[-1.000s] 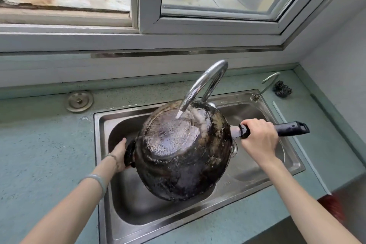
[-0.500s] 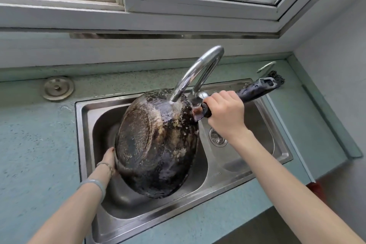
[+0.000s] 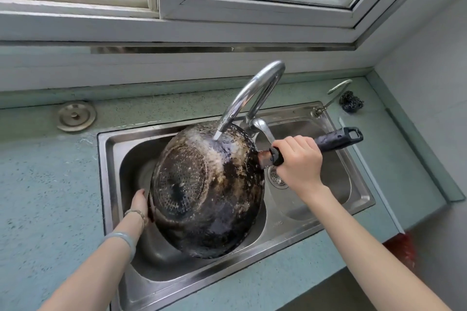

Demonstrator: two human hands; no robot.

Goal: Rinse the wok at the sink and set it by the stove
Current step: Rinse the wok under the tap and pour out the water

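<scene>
Our right hand [image 3: 299,161] is closed tight round the black handle [image 3: 333,140], close to where it meets the pan, prob for leverage. Our left hand [image 3: 140,203] is at the wok's [image 3: 207,192] opposite rim, fingers hidden behind it, so we can't tell how far they curl; it looks like a steadying hold w/ the wrist low in the basin. Between the two we've got the wok flipped, scorched underside facing up and tilted twd the left, over the left basin of the sink [image 3: 111,184]. That tilt makes sense: the faucet [image 3: 252,93] stream lands on the upper part of the base and runs down across it into the basin, not onto the worktop [image 3: 50,184]. Right basin has the drain strainer [image 3: 276,178] showing, nothing in it. A scouring pad [image 3: 351,105] sits at the worktop's back right corner, untouched. Stove isn't in view. We'd judge we're mid-rinse, outside only.
</scene>
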